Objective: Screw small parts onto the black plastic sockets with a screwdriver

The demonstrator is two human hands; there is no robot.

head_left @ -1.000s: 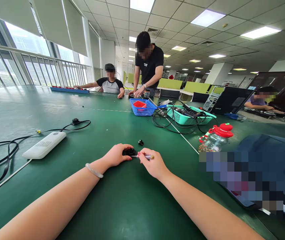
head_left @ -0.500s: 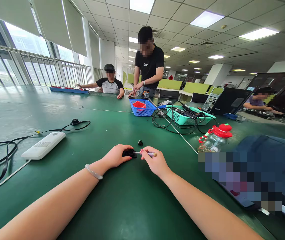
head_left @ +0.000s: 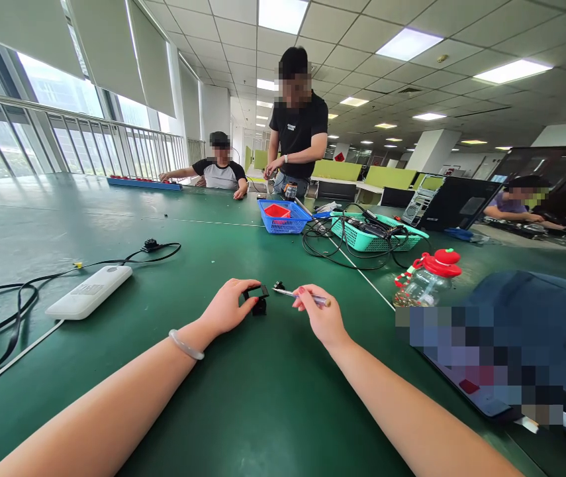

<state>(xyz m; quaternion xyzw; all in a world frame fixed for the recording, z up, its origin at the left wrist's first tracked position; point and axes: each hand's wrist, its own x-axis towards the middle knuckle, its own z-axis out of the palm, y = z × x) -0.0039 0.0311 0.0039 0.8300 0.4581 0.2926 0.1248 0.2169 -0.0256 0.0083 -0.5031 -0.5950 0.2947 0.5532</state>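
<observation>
My left hand (head_left: 228,308) grips a small black bracket-like part (head_left: 261,291) between thumb and fingers. The part has a flat upper plate and a rounded lower piece (head_left: 259,307) close to the tabletop. In my right hand (head_left: 322,317) is a slim screwdriver (head_left: 307,297) with a silvery shaft and a pale purplish handle, pointing left. Its tip is apart from the bracket and appears beside a tiny black piece (head_left: 279,285) on the table; whether they touch, I cannot tell.
On the green table (head_left: 213,411), a white power bank (head_left: 89,291) and black cables lie left. Blue (head_left: 285,225) and teal (head_left: 362,244) baskets stand ahead. A red-lidded bottle (head_left: 429,281) and dark blue bag (head_left: 535,311) are right. Several people work beyond.
My right hand has drawn back to the right, taking the screwdriver out of the black part. My left hand has tilted the part up. The standing person's hands have lifted from the table.
</observation>
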